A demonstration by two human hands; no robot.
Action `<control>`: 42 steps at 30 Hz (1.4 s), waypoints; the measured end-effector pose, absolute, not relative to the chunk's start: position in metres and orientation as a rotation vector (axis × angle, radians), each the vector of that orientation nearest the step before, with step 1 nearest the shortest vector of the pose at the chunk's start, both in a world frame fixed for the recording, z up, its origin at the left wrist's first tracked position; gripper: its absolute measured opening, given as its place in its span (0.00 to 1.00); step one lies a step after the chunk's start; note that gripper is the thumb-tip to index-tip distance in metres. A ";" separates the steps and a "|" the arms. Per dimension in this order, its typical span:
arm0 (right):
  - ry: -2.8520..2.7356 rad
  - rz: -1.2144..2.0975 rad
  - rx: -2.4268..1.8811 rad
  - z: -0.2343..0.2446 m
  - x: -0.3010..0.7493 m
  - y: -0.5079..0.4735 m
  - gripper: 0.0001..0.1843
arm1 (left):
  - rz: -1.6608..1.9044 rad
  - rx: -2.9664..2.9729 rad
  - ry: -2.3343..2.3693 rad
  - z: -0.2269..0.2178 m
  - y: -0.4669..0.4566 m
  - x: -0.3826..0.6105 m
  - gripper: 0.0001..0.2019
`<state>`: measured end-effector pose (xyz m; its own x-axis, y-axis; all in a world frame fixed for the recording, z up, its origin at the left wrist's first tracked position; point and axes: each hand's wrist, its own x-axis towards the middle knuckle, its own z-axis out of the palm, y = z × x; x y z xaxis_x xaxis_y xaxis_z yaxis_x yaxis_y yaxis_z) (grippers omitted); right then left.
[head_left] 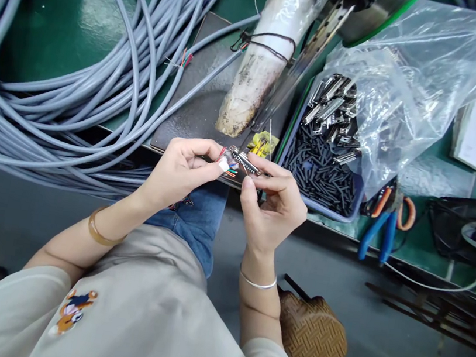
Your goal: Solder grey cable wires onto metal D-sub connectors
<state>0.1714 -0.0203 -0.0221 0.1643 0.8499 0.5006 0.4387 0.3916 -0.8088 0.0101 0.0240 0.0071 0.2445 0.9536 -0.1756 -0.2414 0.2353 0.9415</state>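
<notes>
My left hand [179, 171] is closed in a pinch on the stripped end of a grey cable, where several thin coloured wires [229, 169] fan out. My right hand [276, 203] is closed on a small metal multi-pin connector [245, 162], held right against those wire ends. Both hands meet just in front of the bench edge, above my lap. A small yellow piece [262, 144] lies on the bench just behind the connector.
A big coil of grey cables [68, 89] fills the left of the green bench. A blue tray [350, 215] of black sleeves and metal connectors sits right, with a clear plastic bag [415, 79] over it. Blue-handled pliers [379, 228] lie beside. A plastic-wrapped post [268, 58] stands behind a dark mat [199, 102].
</notes>
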 end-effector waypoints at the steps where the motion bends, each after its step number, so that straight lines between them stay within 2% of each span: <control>1: -1.463 0.438 -1.213 -0.022 0.172 -0.020 0.06 | 1.012 0.965 0.956 0.007 0.024 0.010 0.07; 22: -1.578 0.295 -1.185 -0.016 0.172 -0.010 0.06 | 0.987 1.066 1.037 0.012 0.026 0.008 0.10; 42: -1.630 0.219 -1.130 -0.020 0.174 -0.009 0.08 | 1.043 1.103 0.956 0.009 0.027 0.009 0.08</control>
<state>0.1744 -0.0087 -0.0197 0.0409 0.7533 0.6564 0.5534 0.5299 -0.6426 0.0085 0.0270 0.0086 0.2401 0.9672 -0.0831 -0.1673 0.1256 0.9779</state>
